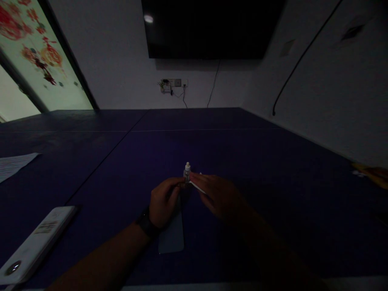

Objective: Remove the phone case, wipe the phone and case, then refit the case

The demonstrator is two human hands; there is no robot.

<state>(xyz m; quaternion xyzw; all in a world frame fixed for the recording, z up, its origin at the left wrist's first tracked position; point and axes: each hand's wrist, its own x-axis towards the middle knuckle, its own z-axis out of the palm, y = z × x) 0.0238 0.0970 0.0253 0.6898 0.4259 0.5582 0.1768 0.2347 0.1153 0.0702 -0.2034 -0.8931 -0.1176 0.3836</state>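
Observation:
A small clear dropper bottle [187, 174] with a white cap stands upright near the middle of the table. My left hand [163, 202], with a dark watch on its wrist, is closed, its thumb and index finger at the bottle's left side. From the right, my right hand [220, 196] reaches in with its fingertips against the bottle. A thin white flat thing [197, 187] shows its edge under those fingers; the dim light hides its kind. Below my left hand and partly covered by it lies a dark grey flat slab [172, 238], like a phone.
The dark blue table [121, 169] runs to the far wall. A long white device [39, 242] lies at the left front, printed paper [16, 163] behind it. Something yellow [371, 173] sits by the right wall. A black screen [212, 30] hangs above sockets [174, 83].

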